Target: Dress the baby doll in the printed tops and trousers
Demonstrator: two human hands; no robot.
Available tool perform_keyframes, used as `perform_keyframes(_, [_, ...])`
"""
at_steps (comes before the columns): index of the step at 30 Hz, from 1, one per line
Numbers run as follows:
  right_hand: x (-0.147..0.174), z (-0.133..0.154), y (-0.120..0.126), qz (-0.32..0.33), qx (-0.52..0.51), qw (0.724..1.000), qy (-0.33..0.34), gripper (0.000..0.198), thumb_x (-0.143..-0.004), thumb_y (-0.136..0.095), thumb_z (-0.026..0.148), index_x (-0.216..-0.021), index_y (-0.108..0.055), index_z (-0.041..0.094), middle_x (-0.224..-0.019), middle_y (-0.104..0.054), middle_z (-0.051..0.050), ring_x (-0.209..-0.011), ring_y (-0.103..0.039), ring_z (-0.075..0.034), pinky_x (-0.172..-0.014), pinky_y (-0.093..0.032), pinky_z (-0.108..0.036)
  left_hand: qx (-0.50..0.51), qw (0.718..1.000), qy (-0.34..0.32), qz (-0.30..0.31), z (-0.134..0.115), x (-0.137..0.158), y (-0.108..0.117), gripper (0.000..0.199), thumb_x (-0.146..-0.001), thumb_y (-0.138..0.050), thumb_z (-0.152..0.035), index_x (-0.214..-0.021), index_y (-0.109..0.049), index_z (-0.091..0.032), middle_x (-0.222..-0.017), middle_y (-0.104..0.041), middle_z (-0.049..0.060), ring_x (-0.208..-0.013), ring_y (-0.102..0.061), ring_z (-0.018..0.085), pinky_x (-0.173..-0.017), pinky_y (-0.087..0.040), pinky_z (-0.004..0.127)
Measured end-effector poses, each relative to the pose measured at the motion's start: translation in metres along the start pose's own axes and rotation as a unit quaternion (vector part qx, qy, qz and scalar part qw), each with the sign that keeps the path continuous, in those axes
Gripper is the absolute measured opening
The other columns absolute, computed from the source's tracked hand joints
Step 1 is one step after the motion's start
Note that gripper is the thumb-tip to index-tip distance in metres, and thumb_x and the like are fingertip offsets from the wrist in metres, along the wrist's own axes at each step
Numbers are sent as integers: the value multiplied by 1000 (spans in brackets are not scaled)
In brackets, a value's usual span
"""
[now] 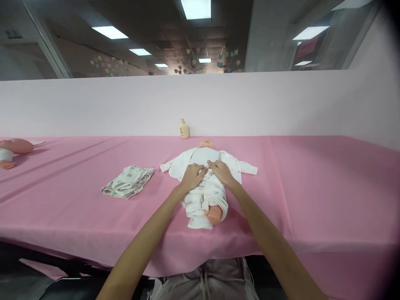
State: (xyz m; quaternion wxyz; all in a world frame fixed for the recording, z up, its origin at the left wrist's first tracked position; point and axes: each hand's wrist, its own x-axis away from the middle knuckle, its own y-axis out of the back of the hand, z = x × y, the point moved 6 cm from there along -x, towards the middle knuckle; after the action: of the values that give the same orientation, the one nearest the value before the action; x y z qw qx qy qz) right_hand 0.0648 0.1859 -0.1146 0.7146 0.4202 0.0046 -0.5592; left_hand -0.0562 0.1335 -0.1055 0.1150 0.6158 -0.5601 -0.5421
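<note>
Head view: clothed doll (201, 156) lies on its back on the pink-covered worktop (312, 187), centred in front of the person. Left hand (193, 177) and right hand (221, 171) sit close side by side over its middle, at the waist of the patterned trousers (215, 188); fingers bent, but can't tell whether they pinch cloth or just rest on it.

Doing it well, my judgement: work both sides of the waist evenly, fingertips flat between cloth and belly, small tugs, no twisting of the body (jacket (181, 162) is spread wide beneath, so it could bunch). Leg cloth deserves a check: one foot (214, 215) shows at the right-hand cuff, the other foot isn't visible.

Orientation: long axis runs straight away from the person, roughly square to the near edge; head end toward the wall (234, 104), feet toward the person, jacket sleeves out to both sides.
</note>
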Motion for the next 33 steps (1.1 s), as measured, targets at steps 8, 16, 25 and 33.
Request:
perform_keyframes(8, [8,2,17,155,-86,984,4,17,-74,-66,31,-84,-75,21,-97,-66,-4,-92,-59,-19,-82,-41,-28,71,986,110,104,10,1,16,44,-83,-46,-51,-56,-50,-17,-54,-48,-1,-55,-44,13,-54,-31,26])
perform_keyframes(16, [6,3,19,139,-41,988,53,15,-74,-66,33,-76,-67,18,-84,-63,-2,-79,-56,-16,-74,-41,-28,41,974,56,217,1,-2,8,23,-71,-59,-41,-69,-56,-18,-67,-58,0,-63,-51,15,-56,-33,25])
perform_keyframes(25, [1,1,18,-34,-66,996,56,13,-84,-53,34,-84,-55,21,-64,-50,5,-58,-43,-12,-59,-33,-25,210,943,163,200,19,9,30,37,-73,-61,-42,-57,-39,-18,-57,-36,-2,-54,-32,11,-54,-25,27])
perform_keyframes(33, [2,-8,27,-96,20,995,35,20,-85,-54,42,-83,-58,22,-65,-54,2,-62,-48,-15,-61,-31,-26,330,892,247,186,51,29,23,27,-73,-65,-45,-67,-65,-19,-69,-64,4,-74,-56,22,-70,-39,31])
